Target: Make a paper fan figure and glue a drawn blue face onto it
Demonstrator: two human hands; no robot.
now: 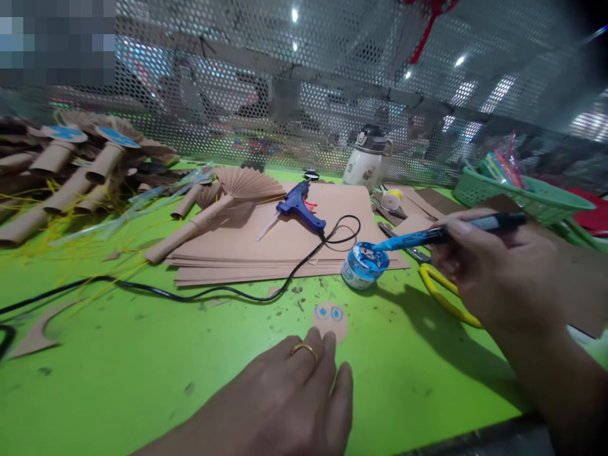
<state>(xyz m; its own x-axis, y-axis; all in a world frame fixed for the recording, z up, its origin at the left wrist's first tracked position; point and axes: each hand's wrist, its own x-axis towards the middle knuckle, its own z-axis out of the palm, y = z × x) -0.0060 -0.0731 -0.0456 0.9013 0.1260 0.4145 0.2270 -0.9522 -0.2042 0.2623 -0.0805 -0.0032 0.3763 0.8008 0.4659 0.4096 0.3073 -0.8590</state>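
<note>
My right hand (498, 272) grips a black marker pen (484, 223) whose long front end is coated in blue paint. Its tip dips into the mouth of a small paint jar (365, 266), smeared blue inside and around the rim. My left hand (289, 392), with a gold ring, lies palm down with fingers stretched out. Its fingertips rest on the lower edge of a round brown paper piece (331, 322), which bears two blue ringed eyes near its top. Yellow-handled scissors (444, 294) lie beside the jar, partly hidden behind my right hand.
A blue glue gun (301, 209) rests on stacked brown paper (228, 244), its black cord (190, 296) crossing the green table. Paper-tube figures (107, 158) pile up at left, near a pleated paper fan (247, 183). Behind stand a bottle (365, 161) and green basket (527, 199).
</note>
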